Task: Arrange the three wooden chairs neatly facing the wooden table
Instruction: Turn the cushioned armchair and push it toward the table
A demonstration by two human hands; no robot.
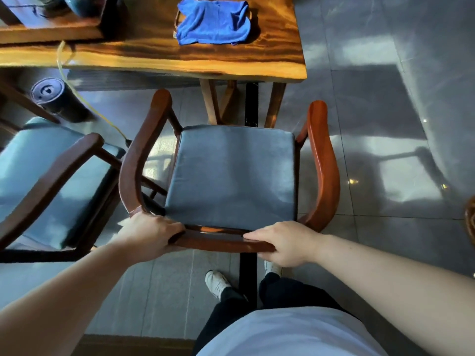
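Observation:
A wooden armchair [324,165] with a grey seat cushion stands in front of me, its open front toward the wooden table [144,55]. My left hand [149,236] grips the left end of its curved back rail. My right hand [285,244] grips the same rail further right. A second chair [48,181] with a teal cushion stands to the left, turned at an angle, its arm close to the first chair's left arm. Part of another chair frame [23,104] shows at the far left edge.
A blue cloth [213,20] lies on the table. A dark cylindrical bin [55,98] and a thin yellow cable [84,104] are on the tiled floor beneath the table's edge. Table legs [213,101] stand just beyond the chair seat. My feet are behind the chair.

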